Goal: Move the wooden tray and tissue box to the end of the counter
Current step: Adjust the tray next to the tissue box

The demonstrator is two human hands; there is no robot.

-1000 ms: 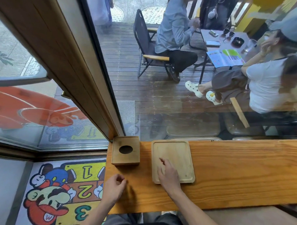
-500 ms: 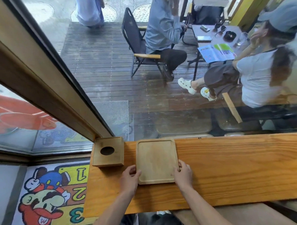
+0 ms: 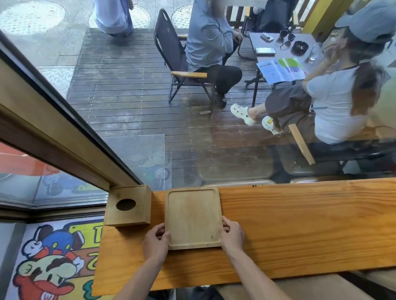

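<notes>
The wooden tray (image 3: 193, 218) lies flat on the desk (image 3: 307, 224), near its left end, with the far edge against the window glass (image 3: 191, 127). It is empty, a raised lip running round all four sides.

The left hand (image 3: 155, 242) grips the tray's left edge at the near corner: fingers curl over the lip, thumb against the side. The right hand (image 3: 232, 234) grips the right edge at the matching near corner in the same manner, fingers wrapped on the rim. The tray thus sits directly between the two hands, held on both sides, and extends forward from them toward the glass. Whether its underside is resting on the desk or raised slightly cannot be told.

The tissue box (image 3: 128, 205), a wooden cube with a round hole in its top face, stands at the far left corner of the desk, against the window frame (image 3: 57, 141). It is just left of the tray, separated by a narrow strip of bare desk, not touching it. Neither hand contacts the box; the left hand is near its front right corner but apart.

Both forearms enter from the bottom of the view, over the desk's near edge.
</notes>
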